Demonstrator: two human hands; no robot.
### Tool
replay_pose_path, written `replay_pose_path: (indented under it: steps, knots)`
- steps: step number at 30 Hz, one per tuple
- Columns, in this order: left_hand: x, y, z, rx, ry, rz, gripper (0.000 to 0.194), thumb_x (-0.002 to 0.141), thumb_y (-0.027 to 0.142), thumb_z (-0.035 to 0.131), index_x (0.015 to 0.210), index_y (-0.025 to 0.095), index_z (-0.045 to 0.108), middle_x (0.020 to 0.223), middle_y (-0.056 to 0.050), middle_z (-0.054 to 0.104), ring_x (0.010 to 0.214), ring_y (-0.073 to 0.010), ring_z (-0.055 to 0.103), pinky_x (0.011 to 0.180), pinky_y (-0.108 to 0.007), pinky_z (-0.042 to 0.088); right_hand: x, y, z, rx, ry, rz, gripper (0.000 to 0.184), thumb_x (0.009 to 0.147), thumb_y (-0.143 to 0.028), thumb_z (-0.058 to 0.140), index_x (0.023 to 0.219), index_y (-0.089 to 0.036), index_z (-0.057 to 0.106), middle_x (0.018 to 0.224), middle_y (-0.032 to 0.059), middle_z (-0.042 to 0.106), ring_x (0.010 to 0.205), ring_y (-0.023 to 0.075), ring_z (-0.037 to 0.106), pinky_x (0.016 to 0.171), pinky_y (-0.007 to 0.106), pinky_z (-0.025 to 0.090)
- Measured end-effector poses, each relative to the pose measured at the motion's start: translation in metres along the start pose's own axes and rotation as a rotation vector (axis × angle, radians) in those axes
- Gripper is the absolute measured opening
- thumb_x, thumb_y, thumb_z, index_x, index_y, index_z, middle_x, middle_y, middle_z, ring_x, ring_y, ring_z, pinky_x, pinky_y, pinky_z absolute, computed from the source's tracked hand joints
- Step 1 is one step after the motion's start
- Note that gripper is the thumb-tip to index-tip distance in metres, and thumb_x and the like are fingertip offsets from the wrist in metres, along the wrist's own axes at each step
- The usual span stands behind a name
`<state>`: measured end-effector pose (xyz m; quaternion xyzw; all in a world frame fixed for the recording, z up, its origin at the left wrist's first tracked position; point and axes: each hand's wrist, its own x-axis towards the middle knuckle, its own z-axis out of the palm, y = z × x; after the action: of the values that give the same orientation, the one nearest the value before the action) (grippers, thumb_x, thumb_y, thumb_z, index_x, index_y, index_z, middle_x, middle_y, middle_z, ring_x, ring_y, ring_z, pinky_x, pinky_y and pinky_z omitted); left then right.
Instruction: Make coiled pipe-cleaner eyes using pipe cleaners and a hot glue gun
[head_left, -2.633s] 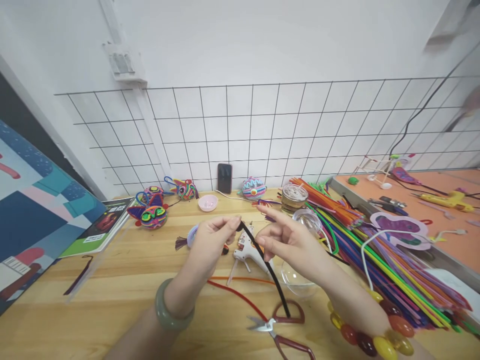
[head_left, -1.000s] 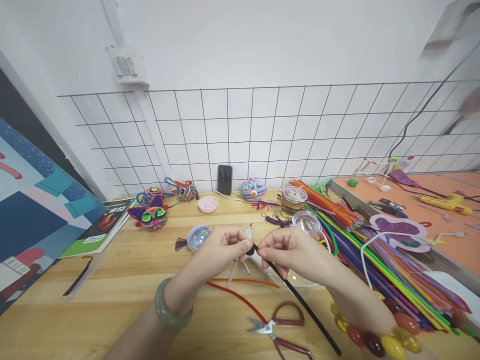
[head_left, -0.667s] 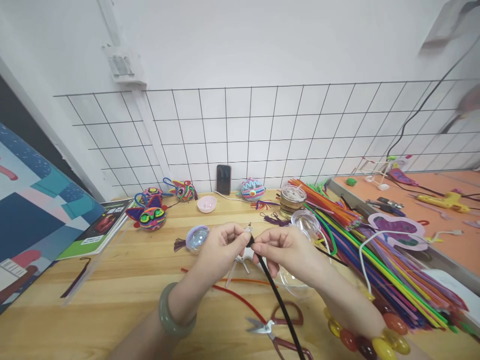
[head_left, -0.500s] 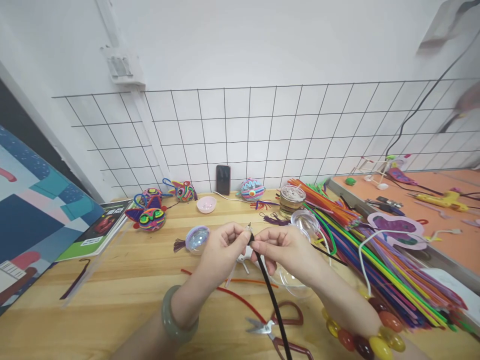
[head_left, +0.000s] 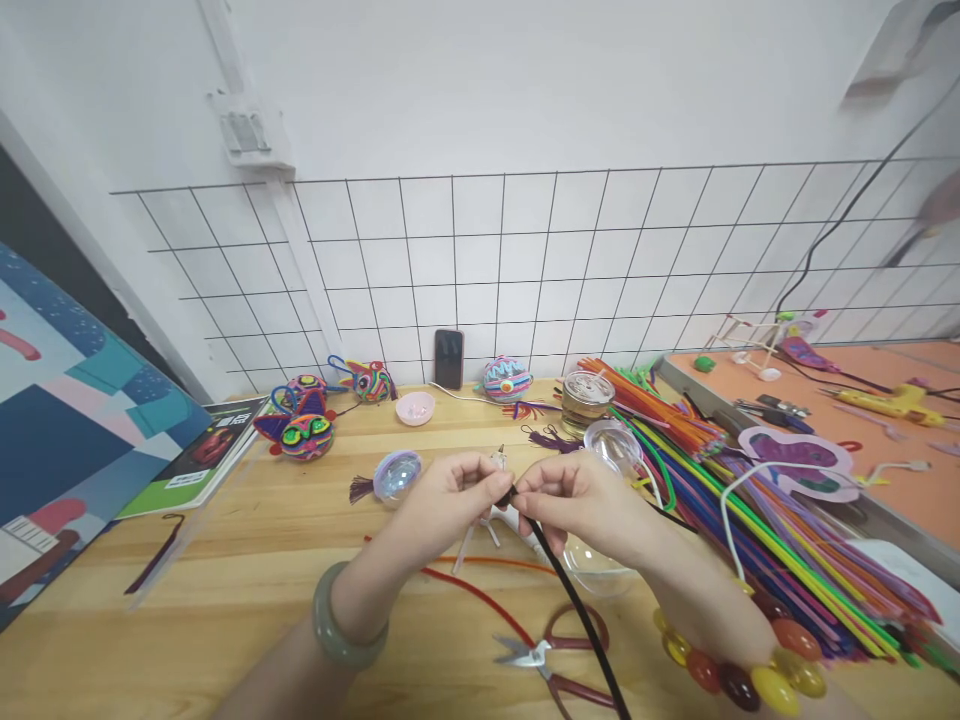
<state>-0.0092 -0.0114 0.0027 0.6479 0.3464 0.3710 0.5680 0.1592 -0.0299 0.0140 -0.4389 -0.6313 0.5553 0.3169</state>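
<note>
Both my hands are at it: left hand (head_left: 456, 505) pinched tight, thumb on forefinger, on the black pipe cleaner's (head_left: 571, 592) upper end, right hand (head_left: 586, 505) pinching just beside it. From that grip the long axis slants down toward me and rightward, the right hand nearer the loose tail. That tail crosses above the scissors' (head_left: 538, 656) handles; the white glue gun (head_left: 511, 520) lies beneath my fingers, red pipe cleaner (head_left: 484, 592) left.
</note>
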Motion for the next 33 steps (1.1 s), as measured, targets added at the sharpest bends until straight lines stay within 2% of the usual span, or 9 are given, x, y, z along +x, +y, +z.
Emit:
replay_pose_path:
  steps: [3, 10, 17, 27, 33]
  knots:
    - [0.0, -0.001, 0.0, 0.023, 0.006, 0.001, 0.028, 0.073, 0.039, 0.058, 0.062, 0.014, 0.052, 0.054, 0.003, 0.047, 0.048, -0.0066, 0.039, 0.047, -0.019, 0.03, 0.0, 0.001, 0.0, 0.001, 0.002, 0.006, 0.017, 0.07, -0.028, 0.061, 0.067, -0.011, 0.061, 0.058, 0.0014, 0.064, 0.036, 0.0038, 0.049, 0.037, 0.015, 0.038]
    - [0.0, 0.003, -0.008, 0.093, -0.037, -0.01, 0.034, 0.079, 0.042, 0.049, 0.061, 0.013, 0.054, 0.051, 0.004, 0.042, 0.048, -0.0068, 0.036, 0.048, -0.02, 0.027, -0.002, -0.001, -0.005, -0.02, 0.033, 0.0, 0.017, 0.072, -0.029, 0.062, 0.072, -0.011, 0.063, 0.058, 0.001, 0.064, 0.037, 0.0031, 0.048, 0.038, 0.014, 0.039]
    - [-0.001, -0.002, -0.008, 0.027, -0.039, -0.013, 0.026, 0.074, 0.037, 0.058, 0.066, 0.012, 0.057, 0.058, 0.002, 0.05, 0.05, -0.0061, 0.036, 0.048, -0.02, 0.026, -0.003, -0.003, -0.002, -0.016, 0.037, 0.016, 0.023, 0.071, -0.033, 0.063, 0.076, -0.011, 0.061, 0.057, 0.0004, 0.062, 0.037, 0.0034, 0.047, 0.038, 0.015, 0.039]
    - [0.002, -0.004, 0.005, 0.038, 0.141, 0.052, 0.025, 0.074, 0.035, 0.057, 0.061, 0.014, 0.053, 0.054, 0.004, 0.045, 0.049, -0.0064, 0.034, 0.047, -0.02, 0.027, -0.002, -0.003, -0.002, -0.06, 0.085, -0.03, 0.018, 0.073, -0.029, 0.061, 0.074, -0.011, 0.06, 0.057, -0.0003, 0.061, 0.036, 0.0031, 0.045, 0.037, 0.015, 0.035]
    - [0.001, -0.004, 0.008, 0.009, 0.186, 0.061, 0.025, 0.074, 0.036, 0.057, 0.062, 0.014, 0.054, 0.053, 0.005, 0.045, 0.048, -0.0061, 0.034, 0.047, -0.02, 0.027, -0.001, -0.003, 0.0, -0.064, 0.106, -0.03, 0.02, 0.073, -0.03, 0.06, 0.074, -0.011, 0.062, 0.058, 0.0003, 0.062, 0.036, 0.0034, 0.046, 0.036, 0.015, 0.035]
